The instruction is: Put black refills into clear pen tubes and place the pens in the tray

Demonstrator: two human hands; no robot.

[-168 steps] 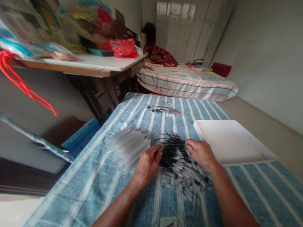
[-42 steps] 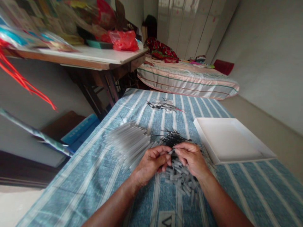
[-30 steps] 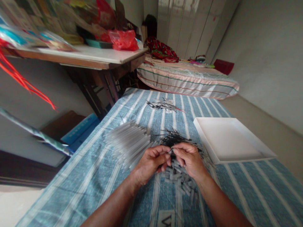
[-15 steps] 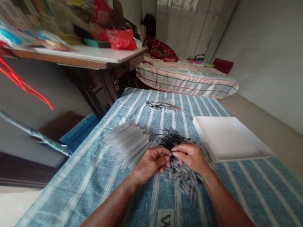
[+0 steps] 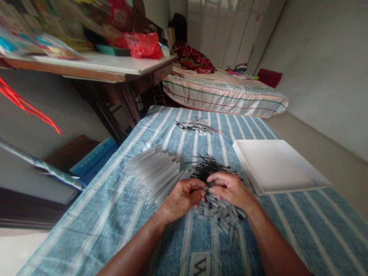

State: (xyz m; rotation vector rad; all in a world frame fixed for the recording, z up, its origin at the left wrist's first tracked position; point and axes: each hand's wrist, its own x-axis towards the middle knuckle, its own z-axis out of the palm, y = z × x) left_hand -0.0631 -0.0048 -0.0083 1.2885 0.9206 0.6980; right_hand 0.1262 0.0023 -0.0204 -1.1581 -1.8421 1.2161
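My left hand (image 5: 184,197) is closed in a pinch over the piles, its fingertips on a small grey piece (image 5: 207,186) too small to make out clearly. Facing it, my right hand (image 5: 231,191) holds the other end between thumb and forefinger. Under and in front of the fingers lies a heap of short grey tubes (image 5: 222,214) that look like pen caps. Just behind the hands is a heap of thin black sticks (image 5: 211,165), like pen refills. Left of them, long translucent tubes (image 5: 153,170), like pen barrels, lie side by side in a stack.
A shallow white box lid (image 5: 278,165) lies on the right of the striped cloth (image 5: 115,214). More thin dark and pale sticks (image 5: 197,125) lie at the far end. Beyond are a bed (image 5: 227,92) and a side table (image 5: 115,65) with a red plastic bag (image 5: 143,45).
My right forefinger has lifted and spread a little from the thumb. Both hands stay together over the heap; the whole view has shifted slightly.
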